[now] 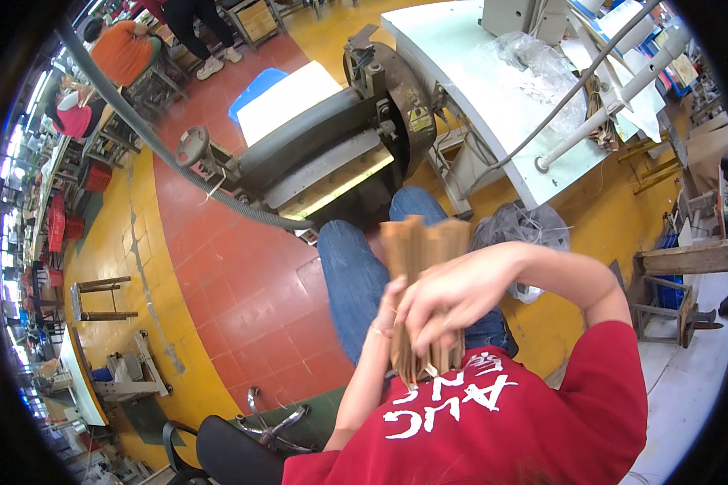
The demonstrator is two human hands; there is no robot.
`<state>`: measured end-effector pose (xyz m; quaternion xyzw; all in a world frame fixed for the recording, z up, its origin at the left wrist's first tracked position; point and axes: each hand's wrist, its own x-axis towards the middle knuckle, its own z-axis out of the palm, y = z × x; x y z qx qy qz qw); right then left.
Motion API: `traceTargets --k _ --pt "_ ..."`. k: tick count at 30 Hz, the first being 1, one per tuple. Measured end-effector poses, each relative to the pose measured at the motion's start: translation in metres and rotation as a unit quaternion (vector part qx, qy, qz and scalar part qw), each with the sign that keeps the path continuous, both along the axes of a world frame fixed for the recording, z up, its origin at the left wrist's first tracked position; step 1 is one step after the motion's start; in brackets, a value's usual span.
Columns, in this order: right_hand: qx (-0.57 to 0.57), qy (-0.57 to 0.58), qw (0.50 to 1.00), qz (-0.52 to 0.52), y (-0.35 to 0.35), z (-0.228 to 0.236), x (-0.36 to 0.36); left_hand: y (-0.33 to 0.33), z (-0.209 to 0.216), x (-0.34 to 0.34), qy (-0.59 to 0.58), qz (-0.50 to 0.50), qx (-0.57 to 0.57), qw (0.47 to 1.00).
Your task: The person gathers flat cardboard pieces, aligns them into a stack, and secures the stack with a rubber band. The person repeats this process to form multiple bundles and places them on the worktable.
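Note:
A bundle of thin, flat brown strips [408, 250] stands upright in front of my chest, above my lap. What the strips are made of I cannot tell. My left hand [390, 307] is closed round the bundle's left side, its fingers partly hidden. Coming across from the right, my right hand [453, 299] lies over the front of the bundle with bent fingers, closed on its lower part. The right hand and the strips are somewhat blurred by motion.
A dark metal machine [323, 137] with a handwheel [192, 145] stands ahead of my knees. A white-topped table [453, 61] carrying clear plastic [534, 73] is at the far right. A grey hose [146, 137] crosses the left. A black chair [234, 453] stands lower left; people sit farther off.

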<state>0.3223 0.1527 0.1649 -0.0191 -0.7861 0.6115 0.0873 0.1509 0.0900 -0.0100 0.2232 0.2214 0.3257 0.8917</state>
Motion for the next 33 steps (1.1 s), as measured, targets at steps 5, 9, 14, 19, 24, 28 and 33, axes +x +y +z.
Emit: traceTargets --k 5,9,14,19,24,28,33 --pt "-0.25 -0.161 0.89 -0.346 -0.045 0.003 0.098 -0.018 -0.016 -0.045 -0.068 0.16 -0.129 0.976" --pt "-0.309 0.018 0.815 -0.49 -0.072 -0.022 0.118 -0.026 -0.02 -0.053 -0.076 0.065 -0.094 0.991" --pt "-0.26 0.074 0.794 -0.545 -0.06 -0.008 0.125 -0.025 -0.018 -0.05 0.002 -0.028 -0.064 0.998" --pt "-0.39 0.247 0.802 -0.378 -0.072 -0.005 0.11 -0.028 -0.026 -0.028 0.066 0.109 -0.096 0.987" --pt "-0.506 0.438 0.498 -0.552 -0.081 -0.052 0.083 -0.039 -0.023 -0.033 0.048 0.081 -0.075 0.993" --pt "-0.099 0.049 0.543 -0.832 -0.064 -0.114 0.038 -0.046 -0.011 -0.035 0.165 0.092 -0.012 0.982" --pt "-0.352 0.195 0.706 -0.582 -0.065 -0.154 0.02 -0.046 -0.01 -0.045 0.061 0.042 -0.047 0.996"
